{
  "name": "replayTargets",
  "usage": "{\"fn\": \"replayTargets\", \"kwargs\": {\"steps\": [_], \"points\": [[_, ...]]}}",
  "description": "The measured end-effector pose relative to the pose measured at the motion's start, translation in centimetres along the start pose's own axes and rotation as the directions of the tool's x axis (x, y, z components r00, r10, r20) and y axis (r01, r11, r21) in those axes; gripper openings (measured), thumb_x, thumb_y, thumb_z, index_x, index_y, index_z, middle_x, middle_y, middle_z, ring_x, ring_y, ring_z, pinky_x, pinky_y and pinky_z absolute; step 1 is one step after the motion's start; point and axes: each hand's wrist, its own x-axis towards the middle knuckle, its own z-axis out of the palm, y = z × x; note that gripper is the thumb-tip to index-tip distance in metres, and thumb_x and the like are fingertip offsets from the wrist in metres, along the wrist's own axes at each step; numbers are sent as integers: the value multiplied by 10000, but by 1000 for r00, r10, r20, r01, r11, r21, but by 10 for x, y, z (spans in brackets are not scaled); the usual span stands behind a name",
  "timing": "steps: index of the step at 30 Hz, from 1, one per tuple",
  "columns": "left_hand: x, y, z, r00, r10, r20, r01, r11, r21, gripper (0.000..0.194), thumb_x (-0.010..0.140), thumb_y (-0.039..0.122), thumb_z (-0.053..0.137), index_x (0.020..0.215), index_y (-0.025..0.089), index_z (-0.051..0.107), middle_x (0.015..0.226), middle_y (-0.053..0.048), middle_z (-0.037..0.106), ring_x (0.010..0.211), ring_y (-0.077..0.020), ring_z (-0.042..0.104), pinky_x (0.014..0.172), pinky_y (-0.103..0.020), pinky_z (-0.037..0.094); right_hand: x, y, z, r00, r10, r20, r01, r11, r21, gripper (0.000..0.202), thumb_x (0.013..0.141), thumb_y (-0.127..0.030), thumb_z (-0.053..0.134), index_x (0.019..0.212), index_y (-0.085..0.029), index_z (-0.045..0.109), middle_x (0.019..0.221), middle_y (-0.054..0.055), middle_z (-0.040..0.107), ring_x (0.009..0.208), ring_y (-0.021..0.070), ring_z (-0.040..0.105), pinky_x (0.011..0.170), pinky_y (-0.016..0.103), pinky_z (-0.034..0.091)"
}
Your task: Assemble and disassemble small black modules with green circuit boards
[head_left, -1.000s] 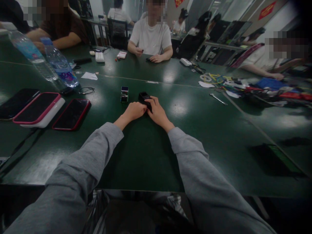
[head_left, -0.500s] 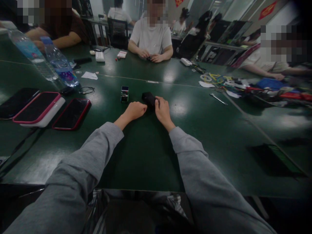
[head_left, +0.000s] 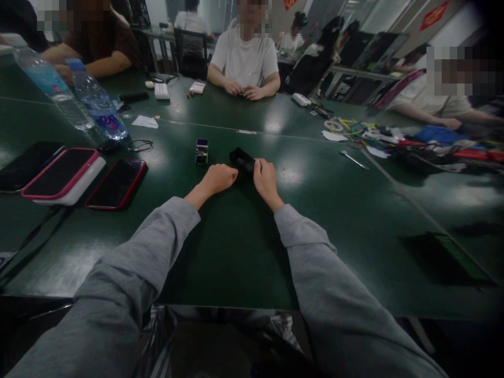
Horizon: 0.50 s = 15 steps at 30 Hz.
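A small black hollow case is tilted above the green table, its dark opening showing. My right hand grips the case at its right end, the thumb on the near side. My left hand is closed in a fist just left of the case, apart from my right hand; whatever its fingers may hold is hidden. Beyond my left hand, a small circuit board module with a dark screen stands on the table.
Phones in red and pink cases lie at left, near two water bottles. A wrench and a heap of cables are at right. Across the table a person in a white shirt handles something small.
The black case has turned in my right hand, so more of its hollow inside shows. My right hand has shifted slightly right; my left hand has stayed in place.
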Motion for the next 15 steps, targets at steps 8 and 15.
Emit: {"fn": "replayTargets", "kwargs": {"steps": [8,15], "points": [[0,0,0,1000,-14,-5,14,1000,-11,363,958,229,442,882,211,796,875,-85,786,786,-229,729,717,-347,523,-1,0,1,993,-114,23,115,993,1,589,983,-590,487,1370,-148,534,1326,202,607,1257,344,545,1107,583,445],[-1,-2,-1,1000,12,-8,-13,999,-43,370,951,183,422,841,199,775,838,-75,776,739,-214,713,679,-332,504,-53,-17,-56,967,-189,173,203,977,-66,544,1008,-519,431,1425,-179,515,1267,178,624,1188,343,607,1042,586,519]]}}
